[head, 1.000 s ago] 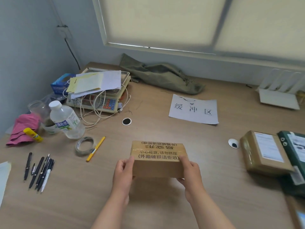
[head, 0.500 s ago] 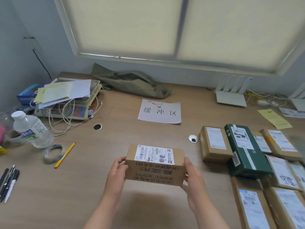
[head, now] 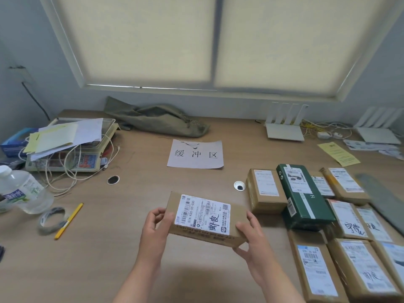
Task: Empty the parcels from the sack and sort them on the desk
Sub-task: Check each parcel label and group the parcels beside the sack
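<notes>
A brown cardboard parcel (head: 205, 217) with a white shipping label on top is held above the desk (head: 135, 215), near its front middle. My left hand (head: 154, 231) grips its left end and my right hand (head: 251, 237) grips its right end. The olive-green sack (head: 157, 120) lies limp and flat at the back of the desk under the window. Several labelled parcels lie in rows at the right, among them a dark green box (head: 302, 194) and a brown box (head: 265, 190).
A paper sign (head: 195, 154) lies mid-desk. At the left are a scale (head: 72, 158) under papers and cables, a water bottle (head: 20, 192), a tape roll (head: 51, 218) and a yellow pen (head: 68, 220). White routers (head: 285, 130) stand at the back right.
I have turned the parcel so its shipping label faces up instead of its printed side. My view has swung right, bringing the rows of parcels into sight.
</notes>
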A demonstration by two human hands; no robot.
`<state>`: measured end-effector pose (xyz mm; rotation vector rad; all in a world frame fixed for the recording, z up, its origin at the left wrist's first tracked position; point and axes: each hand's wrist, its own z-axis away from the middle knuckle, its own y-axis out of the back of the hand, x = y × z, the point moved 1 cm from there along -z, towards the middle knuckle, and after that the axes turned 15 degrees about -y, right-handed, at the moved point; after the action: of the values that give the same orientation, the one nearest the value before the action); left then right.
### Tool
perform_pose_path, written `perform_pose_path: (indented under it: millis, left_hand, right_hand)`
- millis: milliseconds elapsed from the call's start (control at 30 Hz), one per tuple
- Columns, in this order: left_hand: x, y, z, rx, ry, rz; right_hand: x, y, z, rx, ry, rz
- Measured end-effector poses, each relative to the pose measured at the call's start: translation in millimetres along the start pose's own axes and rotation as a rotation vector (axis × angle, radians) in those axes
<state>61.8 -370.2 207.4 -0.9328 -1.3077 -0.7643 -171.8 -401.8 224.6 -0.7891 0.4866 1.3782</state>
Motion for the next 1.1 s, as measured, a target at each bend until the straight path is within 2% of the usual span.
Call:
perform_pose_path:
  millis: [167, 267, 367, 500, 667, 867, 1100]
  left_hand:
    - [-10.2, -35.5, -0.9, -0.063, 0.044, 0.037]
    - [-18.1, -64.6, 2.3, -0.103, 0.062, 0.05]
    - [-30.4, -101.9, 13.2, -0.216, 0.086, 0.053]
    - [-50.7, -147.4, 37.5, -0.392, 0.092, 0.049]
    - [-78.0, -186.0, 54.2, -0.501, 0.117, 0.007]
    - [-102.1, -221.3, 76.8, -0.516, 0.206, -0.053]
    - [-123.5, -242.8, 89.4, -0.55, 0.251, -0.155]
  right_hand:
    - [21.8, 14.0, 4.3, -0.11, -0.155, 0.003]
    - [29.7, 25.8, 9.5, -0.111, -0.166, 0.043]
    - [33.4, 43.5, 11.9, -0.101, -0.15, 0.035]
    - [32.9, 68.7, 13.7, -0.016, -0.15, 0.068]
    - [31.3, 105.8, 11.7, 0.126, -0.132, 0.161]
    - [37.7, 146.3, -11.2, 0.248, -0.062, 0.229]
    - [41.2, 180.1, -41.4, 0.322, -0.144, 0.288]
